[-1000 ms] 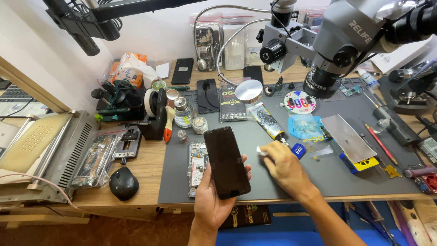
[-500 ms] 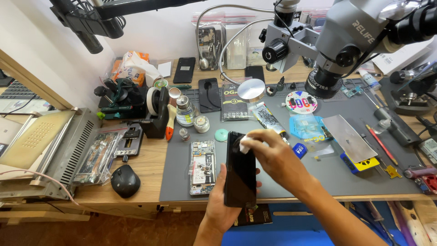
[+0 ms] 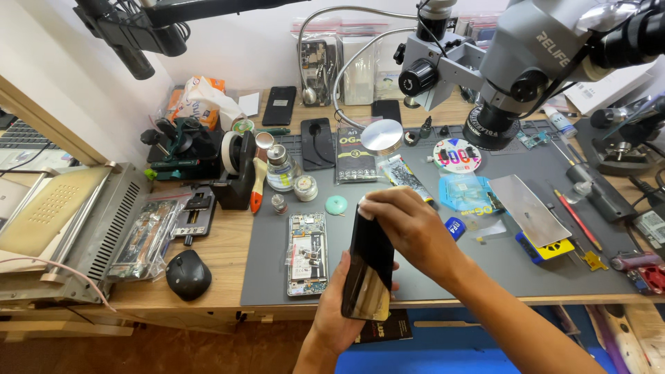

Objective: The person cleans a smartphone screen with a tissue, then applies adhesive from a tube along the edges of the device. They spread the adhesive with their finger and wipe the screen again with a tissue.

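While the left hand (image 3: pixel 339 305) grips a black phone screen (image 3: pixel 369 266) upright,
right hand (image 3: pixel 409 228) fingers (image 3: pixel 377 206) pinch a white wipe (image 3: pixel 364 212) on its top edge.

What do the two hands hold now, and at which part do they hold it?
The left hand grips the black phone screen by its lower part. The right hand presses a small white wipe on its top edge.
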